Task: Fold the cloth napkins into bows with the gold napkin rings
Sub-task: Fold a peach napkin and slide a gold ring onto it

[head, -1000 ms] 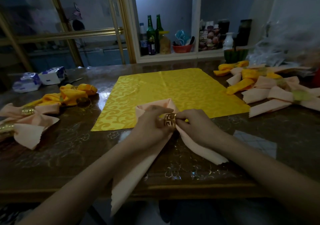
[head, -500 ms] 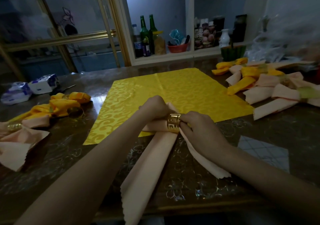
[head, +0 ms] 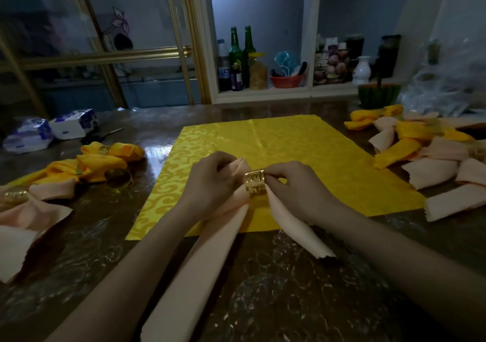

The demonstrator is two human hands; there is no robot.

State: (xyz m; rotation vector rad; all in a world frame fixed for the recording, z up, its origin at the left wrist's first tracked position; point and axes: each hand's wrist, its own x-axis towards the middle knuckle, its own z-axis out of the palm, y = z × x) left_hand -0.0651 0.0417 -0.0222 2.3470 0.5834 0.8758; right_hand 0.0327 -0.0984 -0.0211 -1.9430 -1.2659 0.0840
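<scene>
Dim, bluish room light. Glare streaks the glossy table (head: 147,154) at far left. Wide-angle bending warps the edges; the far right is blurred.

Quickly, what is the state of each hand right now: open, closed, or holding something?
Left hand: closed, pinching the folded peach cloth napkin.
Right hand: closed, pinching the gold metal napkin ring.

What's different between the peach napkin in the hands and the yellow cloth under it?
The peach napkin is plain, folded into long strips and gathered through a gold ring; the yellow cloth is patterned, spread flat and ringless. Both rest on the table.
</scene>
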